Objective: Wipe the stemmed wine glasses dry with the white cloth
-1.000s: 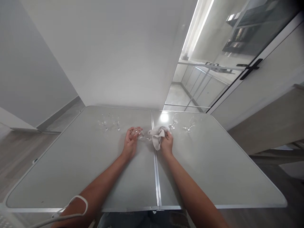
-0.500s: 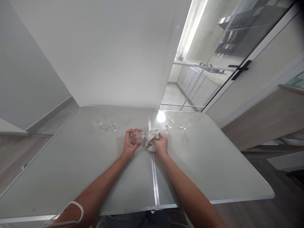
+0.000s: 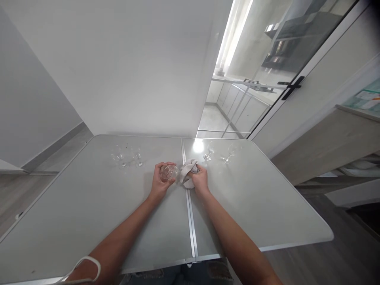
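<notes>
Nearby, over a pale grey, metal-edged table (image 3: pixel 252 209), the left hand (image 3: pixel 159 180) wraps its fingers around a clear, round-bowled glass (image 3: pixel 170 173); just beside it, the right hand (image 3: pixel 201 179) clamps its fingers on a crumpled off-white cloth (image 3: pixel 186 174). Farther back are clear stemmed glasses (image 3: pixel 208 157).

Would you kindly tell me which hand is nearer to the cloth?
Right: the right hand grips the cloth, while the left hand is to its left, holding a glass.

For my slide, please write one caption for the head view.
Left hand holding a glass, right hand a cloth, with other glasses farther back on the table.
</notes>
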Demonstrator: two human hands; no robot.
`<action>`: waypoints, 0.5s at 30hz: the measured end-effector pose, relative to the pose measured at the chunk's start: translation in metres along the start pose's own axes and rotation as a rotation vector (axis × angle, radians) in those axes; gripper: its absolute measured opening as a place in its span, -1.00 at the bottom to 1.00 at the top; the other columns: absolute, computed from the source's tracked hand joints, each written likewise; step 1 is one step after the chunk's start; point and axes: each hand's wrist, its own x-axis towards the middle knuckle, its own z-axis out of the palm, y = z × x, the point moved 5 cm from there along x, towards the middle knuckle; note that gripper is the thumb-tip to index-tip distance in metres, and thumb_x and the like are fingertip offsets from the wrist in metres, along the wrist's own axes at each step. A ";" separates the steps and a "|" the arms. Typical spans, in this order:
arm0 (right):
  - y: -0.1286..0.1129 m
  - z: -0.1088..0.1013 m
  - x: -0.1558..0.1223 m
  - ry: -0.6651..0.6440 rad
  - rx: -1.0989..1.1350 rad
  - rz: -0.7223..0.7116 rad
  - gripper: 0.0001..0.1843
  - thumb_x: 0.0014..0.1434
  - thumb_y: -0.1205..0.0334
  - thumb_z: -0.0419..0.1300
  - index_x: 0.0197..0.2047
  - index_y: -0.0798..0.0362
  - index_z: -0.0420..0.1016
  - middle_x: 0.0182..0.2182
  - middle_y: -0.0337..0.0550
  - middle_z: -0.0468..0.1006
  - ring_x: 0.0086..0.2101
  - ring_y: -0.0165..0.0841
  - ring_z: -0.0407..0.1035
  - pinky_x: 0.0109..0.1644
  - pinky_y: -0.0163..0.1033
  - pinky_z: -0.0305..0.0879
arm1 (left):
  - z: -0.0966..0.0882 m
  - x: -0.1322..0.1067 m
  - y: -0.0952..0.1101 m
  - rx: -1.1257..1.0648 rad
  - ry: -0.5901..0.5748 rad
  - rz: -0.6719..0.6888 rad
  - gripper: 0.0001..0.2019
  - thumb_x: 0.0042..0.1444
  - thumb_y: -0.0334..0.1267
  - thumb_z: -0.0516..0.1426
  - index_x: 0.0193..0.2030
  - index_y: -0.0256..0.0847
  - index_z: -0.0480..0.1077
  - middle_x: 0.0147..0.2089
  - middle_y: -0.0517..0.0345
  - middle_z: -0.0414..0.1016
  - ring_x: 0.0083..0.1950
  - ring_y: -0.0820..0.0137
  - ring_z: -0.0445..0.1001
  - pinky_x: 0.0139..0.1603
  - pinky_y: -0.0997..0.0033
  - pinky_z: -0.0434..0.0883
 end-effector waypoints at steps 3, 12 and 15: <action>0.000 0.010 -0.002 -0.070 0.064 0.034 -0.57 -0.05 0.10 0.40 -0.11 0.11 0.61 -0.27 -0.10 0.66 -0.30 -0.25 0.50 -0.24 -0.26 0.40 | 0.000 0.000 0.000 0.019 -0.019 0.012 -0.37 -0.12 -0.24 0.50 0.04 -0.08 0.31 0.15 -0.06 0.46 0.25 0.10 0.47 0.35 0.05 0.30; 0.004 0.006 0.005 -0.021 -0.064 0.038 -0.62 -0.14 0.19 0.40 -0.20 0.11 0.65 -0.33 -0.15 0.65 -0.31 -0.23 0.49 -0.30 -0.28 0.38 | -0.006 0.001 0.000 0.057 0.003 0.032 -0.39 -0.04 -0.21 0.46 0.10 -0.03 0.30 0.20 -0.02 0.41 0.29 0.12 0.44 0.37 0.05 0.32; 0.001 0.008 0.006 -0.027 -0.032 0.008 -0.65 -0.07 0.18 0.34 -0.18 0.10 0.65 -0.32 -0.16 0.65 -0.28 -0.22 0.50 -0.25 -0.27 0.40 | -0.007 0.002 -0.001 0.064 0.008 0.029 -0.40 -0.03 -0.21 0.46 0.10 -0.02 0.30 0.21 0.00 0.40 0.31 0.12 0.43 0.40 0.04 0.29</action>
